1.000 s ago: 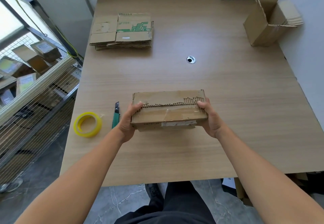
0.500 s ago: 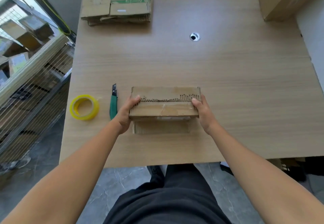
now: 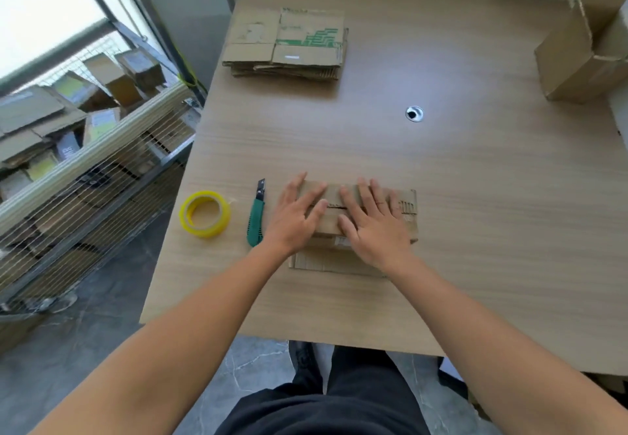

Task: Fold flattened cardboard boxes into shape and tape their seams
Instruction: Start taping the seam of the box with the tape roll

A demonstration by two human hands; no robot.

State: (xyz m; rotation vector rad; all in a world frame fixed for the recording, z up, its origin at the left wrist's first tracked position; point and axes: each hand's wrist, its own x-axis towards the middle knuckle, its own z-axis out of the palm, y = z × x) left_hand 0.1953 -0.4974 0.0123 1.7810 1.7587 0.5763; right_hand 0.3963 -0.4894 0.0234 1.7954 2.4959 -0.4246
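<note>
A light wood-grain counter (image 3: 475, 230) seen from above. Near its front edge lies a partly folded cardboard box (image 3: 406, 220). Just left of it lies a green utility knife (image 3: 256, 220), then a roll of yellow tape (image 3: 204, 230) by the left edge. A stack of flattened boxes (image 3: 289, 47) sits toward the far left corner, an opened box (image 3: 571, 60) at the far right, and a round cable hole (image 3: 414, 114) is near the middle.

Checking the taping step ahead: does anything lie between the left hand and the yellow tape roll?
Yes. The green utility knife lies on the table between the left hand and the yellow tape roll, close beside the hand. That hand lies flat on the cardboard box; reaching the roll would likely mean passing over the knife.
</note>
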